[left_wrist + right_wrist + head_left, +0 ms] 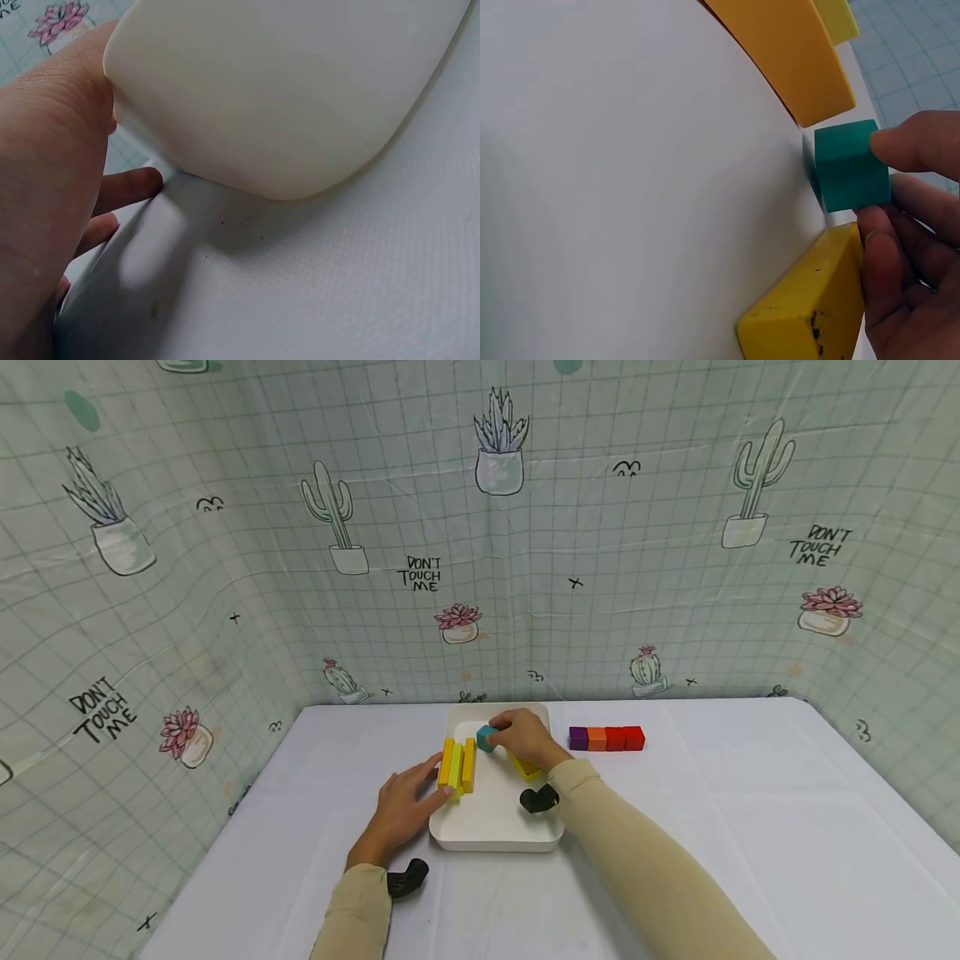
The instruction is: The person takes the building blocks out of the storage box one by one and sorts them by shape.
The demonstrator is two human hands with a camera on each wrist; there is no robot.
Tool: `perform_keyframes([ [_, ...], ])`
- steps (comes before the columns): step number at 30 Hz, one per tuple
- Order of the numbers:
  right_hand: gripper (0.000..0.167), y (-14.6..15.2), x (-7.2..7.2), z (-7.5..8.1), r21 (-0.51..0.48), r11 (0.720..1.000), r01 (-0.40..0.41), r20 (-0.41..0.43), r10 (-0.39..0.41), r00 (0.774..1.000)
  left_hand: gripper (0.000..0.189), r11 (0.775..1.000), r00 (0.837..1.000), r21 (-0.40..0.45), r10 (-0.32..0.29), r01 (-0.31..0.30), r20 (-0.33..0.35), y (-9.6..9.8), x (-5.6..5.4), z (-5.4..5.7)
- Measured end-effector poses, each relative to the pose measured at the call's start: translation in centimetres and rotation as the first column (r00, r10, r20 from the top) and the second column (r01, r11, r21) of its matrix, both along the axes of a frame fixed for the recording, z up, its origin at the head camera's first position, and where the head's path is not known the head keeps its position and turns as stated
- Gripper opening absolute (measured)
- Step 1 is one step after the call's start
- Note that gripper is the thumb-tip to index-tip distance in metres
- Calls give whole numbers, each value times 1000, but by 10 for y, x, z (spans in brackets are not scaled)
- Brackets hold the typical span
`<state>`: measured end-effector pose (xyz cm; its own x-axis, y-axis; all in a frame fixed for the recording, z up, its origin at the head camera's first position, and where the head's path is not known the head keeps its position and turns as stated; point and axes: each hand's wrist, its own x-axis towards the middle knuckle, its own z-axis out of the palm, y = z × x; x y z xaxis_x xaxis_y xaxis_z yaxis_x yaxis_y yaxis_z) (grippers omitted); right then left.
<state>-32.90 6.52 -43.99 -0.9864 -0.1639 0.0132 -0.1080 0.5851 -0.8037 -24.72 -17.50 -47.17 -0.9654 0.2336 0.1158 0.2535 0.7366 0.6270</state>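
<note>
A white tray [495, 822] lies in front of me. My left hand [402, 810] holds its left side, thumb over the rim and fingers outside; the left wrist view shows the fingers [131, 186] below the tray wall. Yellow and lime bars [457, 768] stand side by side along that wall, by the thumb. At the tray's far end my right hand [525, 739] pinches a teal cube [851, 166] between thumb and fingers. The cube sits between an amber bar [795, 60] and a yellow block [810, 307] in the right wrist view.
A row of cubes, purple [578, 738], orange [596, 739] and red [624, 738], lies to the right of the tray on the white tablecloth [247, 852]. Behind the table hangs a printed cloth [540, 643]. A black wrist device [407, 878] shows at the left cuff.
</note>
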Motion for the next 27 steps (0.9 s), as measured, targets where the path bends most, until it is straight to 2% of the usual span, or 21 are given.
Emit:
perform_keyframes([
  [11, 37, 2, 5, 7, -76, 996, 45, 24, -43, 999, 66, 1000, 1000, 6, 5, -5, 9, 1, 1, 1],
  [14, 37, 2, 7, 9, -138, 989, 62, 37, -57, 998, 66, 1000, 1000, 3, 7, -7, 10, 1, 1, 0],
  [17, 36, 3, 9, 12, -239, 968, 76, 72, -61, 996, 66, 1000, 1000, 1, 10, -10, 18, 1, 1, 0],
  [21, 35, 8, 14, 19, -372, 923, 95, 120, -54, 991, 66, 1000, 1000, 2, 9, -9, 18, 2, 2, 1],
  [24, 34, 12, 18, 23, -423, 900, 101, 128, -51, 990, 66, 1000, 1000, 1, 7, -7, 13, 2, 2, 2],
  [27, 33, 16, 19, 21, -445, 890, 98, 124, -47, 991, 66, 1000, 1000, -3, 7, -7, 14, 2, 2, 1],
])
